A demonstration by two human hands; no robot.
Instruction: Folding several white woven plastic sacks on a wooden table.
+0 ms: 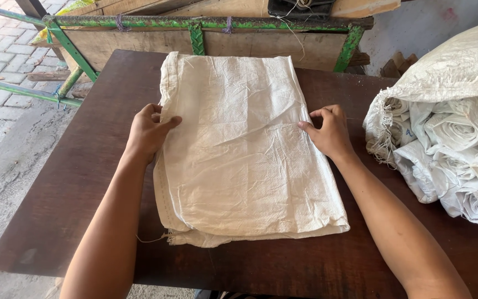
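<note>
A folded white woven sack (pixel 239 149) lies flat on a dark brown wooden table (pixel 73 188), its long side running away from me. My left hand (pixel 147 132) rests on the sack's left edge, thumb on top and fingers curled at the side. At the right edge, my right hand (pixel 330 132) pinches the fabric with thumb and fingertips. Loose threads hang from the sack's near left corner.
A large white sack (pixel 449 127) stuffed with several rolled woven bags lies on the table's right side, open end toward the folded one. Behind the table stands a wooden cart with a green metal frame (pixel 206 25). Paving bricks and concrete ground show at the left.
</note>
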